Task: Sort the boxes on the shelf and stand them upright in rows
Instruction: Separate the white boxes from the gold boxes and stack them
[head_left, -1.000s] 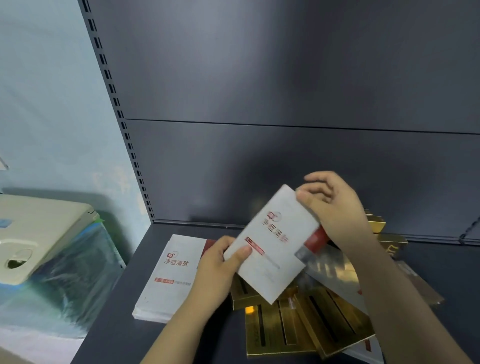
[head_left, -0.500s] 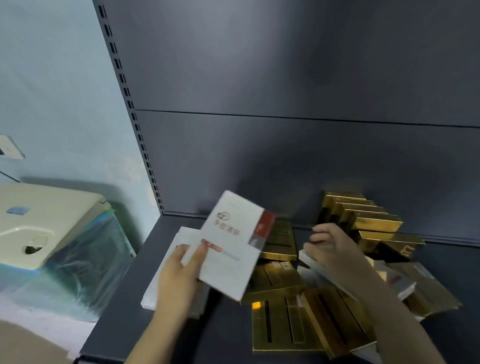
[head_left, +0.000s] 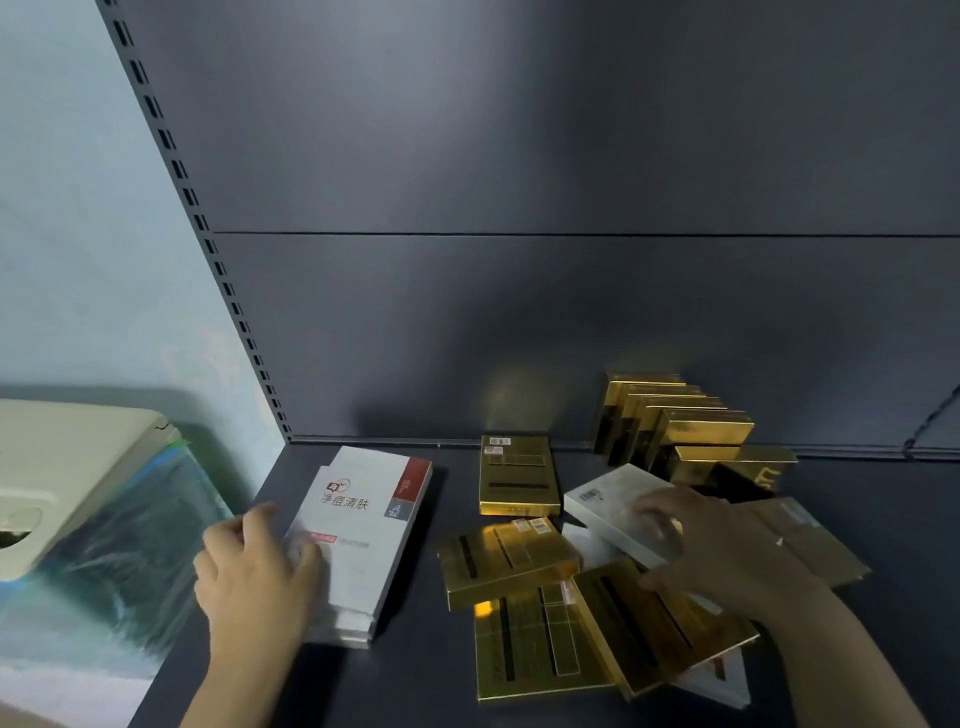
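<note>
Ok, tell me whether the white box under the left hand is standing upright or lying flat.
Lying flat. The white box rests face-up on a stack of similar boxes on the shelf, printed front towards the camera, left hand at its lower edge.

Left hand (head_left: 254, 566) on white boxes (head_left: 358, 525)

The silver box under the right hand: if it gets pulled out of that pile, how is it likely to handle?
The silver box looks like a flat, rigid carton, so probably stiff and light. Its glossy face may be slippery under the right hand. It rests tilted on other boxes beside the gold boxes, so dragging it could shift them.
</note>
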